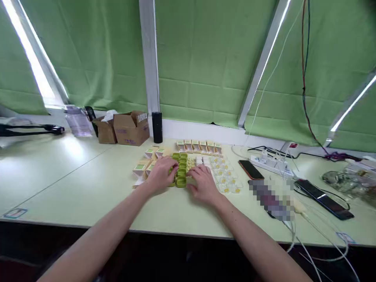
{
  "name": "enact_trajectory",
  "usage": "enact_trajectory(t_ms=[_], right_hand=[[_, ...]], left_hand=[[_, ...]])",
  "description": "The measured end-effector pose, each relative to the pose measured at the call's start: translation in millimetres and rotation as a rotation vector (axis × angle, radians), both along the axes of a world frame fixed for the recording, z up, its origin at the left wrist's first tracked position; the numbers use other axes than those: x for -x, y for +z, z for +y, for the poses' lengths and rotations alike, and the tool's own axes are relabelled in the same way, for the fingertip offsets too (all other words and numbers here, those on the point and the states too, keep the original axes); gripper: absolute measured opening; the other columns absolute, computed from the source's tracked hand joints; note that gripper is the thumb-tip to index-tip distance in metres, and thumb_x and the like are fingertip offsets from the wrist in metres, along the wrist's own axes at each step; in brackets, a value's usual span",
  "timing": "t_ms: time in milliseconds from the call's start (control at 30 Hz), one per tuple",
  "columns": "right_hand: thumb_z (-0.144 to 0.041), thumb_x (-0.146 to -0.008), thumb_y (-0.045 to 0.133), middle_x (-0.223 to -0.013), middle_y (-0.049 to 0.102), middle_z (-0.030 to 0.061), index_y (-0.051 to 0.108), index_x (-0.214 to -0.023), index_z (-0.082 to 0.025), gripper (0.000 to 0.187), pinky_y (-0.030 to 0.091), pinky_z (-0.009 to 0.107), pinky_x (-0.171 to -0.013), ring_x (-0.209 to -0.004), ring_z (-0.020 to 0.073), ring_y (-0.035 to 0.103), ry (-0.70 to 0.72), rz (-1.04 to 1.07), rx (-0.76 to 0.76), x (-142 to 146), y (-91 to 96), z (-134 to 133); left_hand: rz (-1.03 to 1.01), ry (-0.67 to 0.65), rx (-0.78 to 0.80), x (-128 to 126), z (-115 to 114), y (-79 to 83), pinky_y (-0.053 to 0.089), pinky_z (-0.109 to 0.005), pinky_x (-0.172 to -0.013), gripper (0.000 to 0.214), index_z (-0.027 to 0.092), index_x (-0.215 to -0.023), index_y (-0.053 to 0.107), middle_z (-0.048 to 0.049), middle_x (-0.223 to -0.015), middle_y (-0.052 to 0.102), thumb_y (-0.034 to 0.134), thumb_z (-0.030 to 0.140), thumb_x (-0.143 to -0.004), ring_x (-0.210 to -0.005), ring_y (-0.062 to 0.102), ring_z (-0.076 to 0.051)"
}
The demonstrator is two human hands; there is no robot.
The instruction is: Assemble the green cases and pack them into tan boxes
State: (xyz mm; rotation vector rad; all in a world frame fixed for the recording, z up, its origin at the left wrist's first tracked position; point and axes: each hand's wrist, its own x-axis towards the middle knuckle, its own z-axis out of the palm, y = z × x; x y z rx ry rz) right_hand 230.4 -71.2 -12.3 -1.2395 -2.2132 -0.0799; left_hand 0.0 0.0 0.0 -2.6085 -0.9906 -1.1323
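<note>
My left hand [162, 172] reaches over the left side of two columns of small olive-green square containers [181, 181]. Its thumb and index finger are bent together at the containers; what they pinch, if anything, is hidden. My right hand [203, 182] rests just right of the columns, fingers curved and thumb apart, beside small pale-yellow pieces [191, 161]. White blocks [202, 159] stand just beyond it. Clear plastic pieces with yellow centres [226, 190] lie in rows to its right. Folded cartons with green tops [139, 167] sit left of my left hand.
More open cartons [195, 146] line up along the back. Behind stand a brown cardboard box [132, 131], a black cylinder [157, 127] and a clear container [78, 121]. Phones [251, 169], a power strip [270, 164] and loose cables lie at right.
</note>
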Motion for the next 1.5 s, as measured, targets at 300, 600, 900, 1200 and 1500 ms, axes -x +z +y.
enact_trajectory(t_ms=[300,600,900,1200,1500], right_hand=[[-0.017,-0.088,0.080,-0.128,0.071,0.0070,0.070,-0.112,-0.024,0.027,0.041,0.049,-0.106,-0.124,0.0317,0.051,0.022,-0.039,0.035,8.4,-2.3,-3.1],[-0.021,-0.086,0.085,-0.111,0.075,0.0042,0.066,-0.101,-0.024,0.024,0.039,0.045,-0.101,-0.117,0.0287,0.052,0.017,-0.040,0.062,10.9,-1.4,-3.0],[-0.023,-0.088,0.083,-0.110,0.077,0.0062,0.064,-0.110,-0.023,0.029,0.038,0.046,-0.100,-0.115,0.0300,0.054,-0.020,-0.052,0.079,12.6,-2.8,-3.7],[-0.009,-0.081,0.080,-0.114,0.076,0.0054,0.060,-0.115,-0.024,0.042,0.039,0.044,-0.097,-0.116,0.0290,0.056,-0.017,0.041,0.080,9.5,4.3,-4.3],[-0.010,-0.080,0.082,-0.114,0.075,0.0051,0.060,-0.114,-0.024,0.043,0.038,0.044,-0.099,-0.116,0.0288,0.055,-0.016,0.057,0.071,8.7,3.9,-1.7]], left_hand=[[-0.008,-0.006,-0.009,3.4,0.3,1.0,0.049,-0.045,-0.090,0.014,0.020,-0.098,0.068,-0.0066,-0.093,0.075,0.054,0.019,-0.101,-0.089,0.066,-0.026],[0.003,0.003,0.015,4.7,-1.1,3.4,0.049,-0.045,-0.089,0.016,0.020,-0.096,0.069,-0.0062,-0.090,0.075,0.053,0.020,-0.100,-0.087,0.067,-0.026],[-0.007,-0.001,0.011,3.1,-2.7,4.4,0.049,-0.045,-0.088,0.017,0.020,-0.095,0.069,-0.0062,-0.089,0.074,0.052,0.019,-0.101,-0.086,0.066,-0.025],[-0.018,-0.004,0.007,2.8,-3.6,4.6,0.048,-0.045,-0.088,0.017,0.020,-0.096,0.069,-0.0060,-0.089,0.074,0.053,0.020,-0.101,-0.087,0.067,-0.026],[-0.014,0.001,0.022,3.9,-2.8,4.0,0.049,-0.047,-0.090,0.020,0.019,-0.098,0.070,-0.0070,-0.091,0.075,0.051,0.023,-0.103,-0.088,0.067,-0.026]])
